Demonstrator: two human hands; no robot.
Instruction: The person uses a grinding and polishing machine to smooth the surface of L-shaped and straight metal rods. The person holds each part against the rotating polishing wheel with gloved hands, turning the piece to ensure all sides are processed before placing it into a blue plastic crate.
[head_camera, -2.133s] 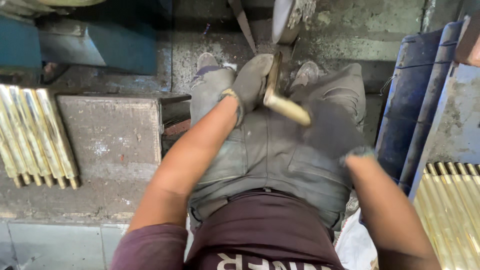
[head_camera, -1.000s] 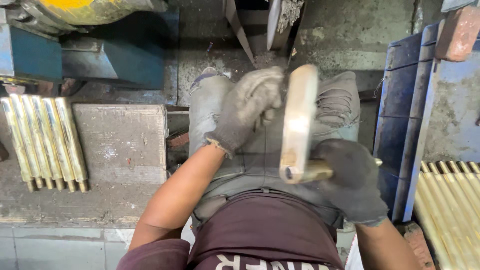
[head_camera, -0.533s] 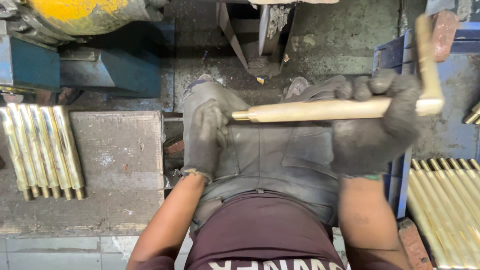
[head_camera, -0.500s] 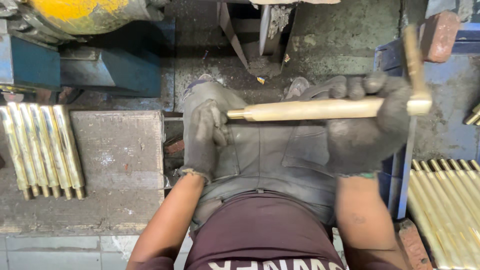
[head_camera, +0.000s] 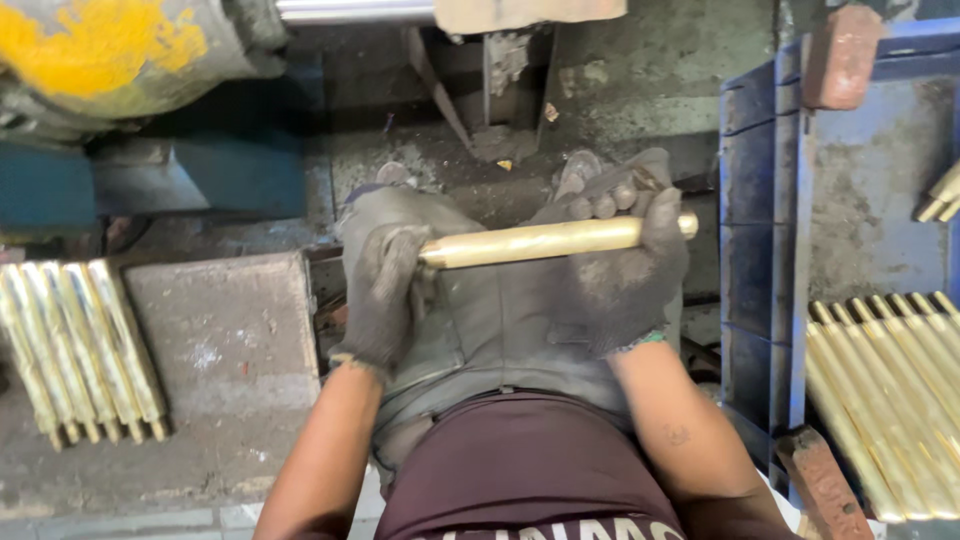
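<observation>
Swung level since the earlier frame, the rod (head_camera: 545, 240) lay across both knees: right hand (head_camera: 620, 270) wrapped its end, left hand (head_camera: 385, 290) fingers pinching its tip steady.

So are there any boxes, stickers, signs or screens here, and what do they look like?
No boxes, stickers, signs or screens show.
Shirt: dark maroon, bottom middle, with pale lettering cut off by the picture's edge.
Machine housing: top left, rounded, grey with worn yellow paint, no label.
Brass rod: plain gold, held level between the gloved left hand and gloved right hand, unmarked.
</observation>
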